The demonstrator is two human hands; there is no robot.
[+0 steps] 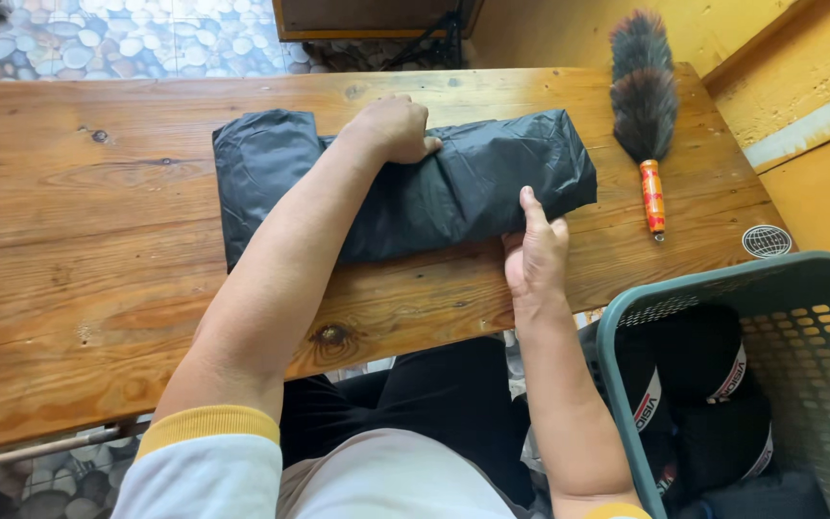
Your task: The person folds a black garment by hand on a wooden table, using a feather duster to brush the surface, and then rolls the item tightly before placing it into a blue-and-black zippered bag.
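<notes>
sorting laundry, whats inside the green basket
The basket holds dark folded garments with white, red-lettered bands, stacked at least two deep. Its rim and the picture's edge hide the bottom, so how many lie there cannot be told.

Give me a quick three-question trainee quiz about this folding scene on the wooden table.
1. True or false: the left hand presses flat on the dark folded garment.
2. Which lies right of the garment: A) scissors, B) feather duster, C) iron?
3. What is the right hand doing?

Key:
1. True
2. B
3. It grips the garment's near edge, beside the green basket.
</notes>
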